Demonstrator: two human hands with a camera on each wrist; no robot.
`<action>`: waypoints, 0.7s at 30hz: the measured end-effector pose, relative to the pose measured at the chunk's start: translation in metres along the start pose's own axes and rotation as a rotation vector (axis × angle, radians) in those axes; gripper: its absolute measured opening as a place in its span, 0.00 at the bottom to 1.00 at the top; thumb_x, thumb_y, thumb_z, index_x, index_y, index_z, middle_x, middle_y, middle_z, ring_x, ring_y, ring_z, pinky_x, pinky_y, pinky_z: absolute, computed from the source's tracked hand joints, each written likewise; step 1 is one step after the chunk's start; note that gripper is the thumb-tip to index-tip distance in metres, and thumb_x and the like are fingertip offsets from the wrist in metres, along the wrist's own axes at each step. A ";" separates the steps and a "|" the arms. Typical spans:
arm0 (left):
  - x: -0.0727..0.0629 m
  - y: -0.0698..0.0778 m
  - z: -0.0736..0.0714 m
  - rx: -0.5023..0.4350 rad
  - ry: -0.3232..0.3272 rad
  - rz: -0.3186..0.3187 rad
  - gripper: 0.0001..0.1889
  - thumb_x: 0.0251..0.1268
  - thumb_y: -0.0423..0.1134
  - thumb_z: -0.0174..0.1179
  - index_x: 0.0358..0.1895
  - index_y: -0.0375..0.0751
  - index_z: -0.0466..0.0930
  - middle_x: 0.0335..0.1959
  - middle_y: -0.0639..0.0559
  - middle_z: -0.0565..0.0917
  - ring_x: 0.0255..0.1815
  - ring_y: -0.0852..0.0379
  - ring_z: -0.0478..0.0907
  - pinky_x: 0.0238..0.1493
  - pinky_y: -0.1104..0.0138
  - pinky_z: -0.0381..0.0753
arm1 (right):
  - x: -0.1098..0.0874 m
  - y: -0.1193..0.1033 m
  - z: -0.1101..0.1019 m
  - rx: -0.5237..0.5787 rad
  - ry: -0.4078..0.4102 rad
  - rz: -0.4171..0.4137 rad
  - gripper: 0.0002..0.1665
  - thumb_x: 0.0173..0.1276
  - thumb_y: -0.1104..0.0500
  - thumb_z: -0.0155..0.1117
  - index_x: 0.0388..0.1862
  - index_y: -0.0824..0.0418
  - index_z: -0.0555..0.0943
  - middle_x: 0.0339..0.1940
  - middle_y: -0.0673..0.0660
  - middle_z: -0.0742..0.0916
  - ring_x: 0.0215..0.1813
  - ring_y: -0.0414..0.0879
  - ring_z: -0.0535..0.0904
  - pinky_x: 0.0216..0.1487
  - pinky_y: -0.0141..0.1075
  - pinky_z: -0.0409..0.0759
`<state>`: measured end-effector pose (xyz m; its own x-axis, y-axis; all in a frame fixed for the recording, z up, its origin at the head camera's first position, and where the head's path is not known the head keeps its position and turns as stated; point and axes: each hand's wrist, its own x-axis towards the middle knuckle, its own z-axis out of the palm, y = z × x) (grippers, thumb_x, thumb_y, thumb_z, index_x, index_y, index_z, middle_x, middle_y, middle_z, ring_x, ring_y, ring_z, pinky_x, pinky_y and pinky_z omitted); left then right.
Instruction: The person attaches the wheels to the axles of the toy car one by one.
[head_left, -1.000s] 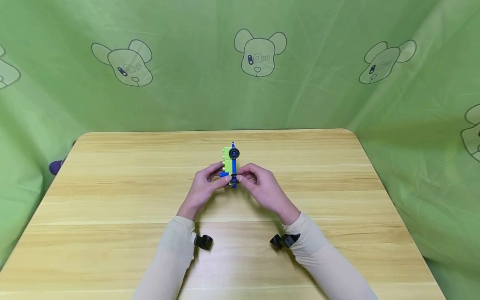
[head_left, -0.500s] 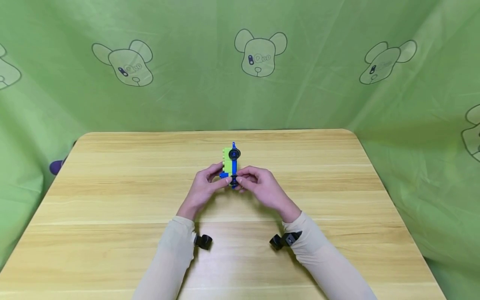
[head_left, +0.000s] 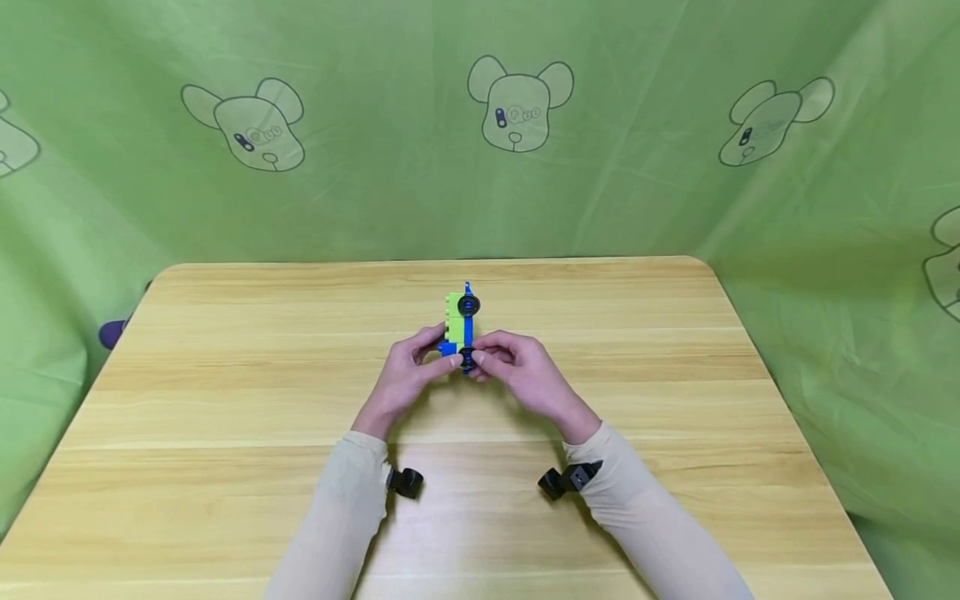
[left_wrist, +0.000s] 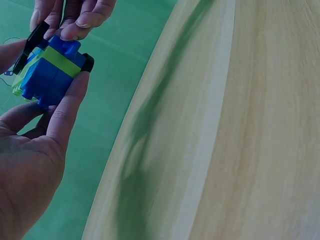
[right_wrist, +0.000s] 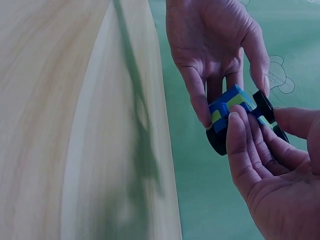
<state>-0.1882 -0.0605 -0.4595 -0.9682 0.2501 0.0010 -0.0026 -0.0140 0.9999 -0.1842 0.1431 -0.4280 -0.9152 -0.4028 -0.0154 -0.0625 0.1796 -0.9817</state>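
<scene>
Both hands hold a small toy car [head_left: 456,307] of lime green and blue bricks above the table, wheels facing right in the head view. One black wheel [head_left: 468,306] with a blue hub is at its far end. Another black wheel [head_left: 467,359] is at the near end, between the two thumbs. My left hand [head_left: 408,375] grips the car from the left, its thumb at the near wheel and its fingers around the blue end [left_wrist: 47,82]. My right hand [head_left: 528,375] has its thumb at that wheel and its fingers along the brick body [right_wrist: 235,100].
A wooden table [head_left: 225,375] lies beneath the hands, its far edge against a green curtain [head_left: 375,192] with bear drawings. Small black cameras are strapped to both wrists. A purple object [head_left: 112,334] shows beyond the left edge.
The near wheel shows more fully between the thumbs than a second ago. Both hands and the toy car stay in nearly the same place.
</scene>
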 end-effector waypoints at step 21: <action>0.000 0.002 0.002 -0.047 0.020 -0.027 0.34 0.62 0.35 0.67 0.69 0.27 0.64 0.67 0.38 0.71 0.69 0.46 0.65 0.71 0.60 0.60 | 0.001 -0.002 0.000 -0.007 -0.007 0.003 0.14 0.74 0.66 0.57 0.53 0.75 0.76 0.39 0.63 0.86 0.45 0.68 0.81 0.50 0.53 0.82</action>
<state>-0.1879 -0.0583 -0.4573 -0.9724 0.2319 -0.0272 -0.0405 -0.0526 0.9978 -0.1846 0.1424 -0.4258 -0.9125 -0.4085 -0.0198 -0.0624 0.1870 -0.9804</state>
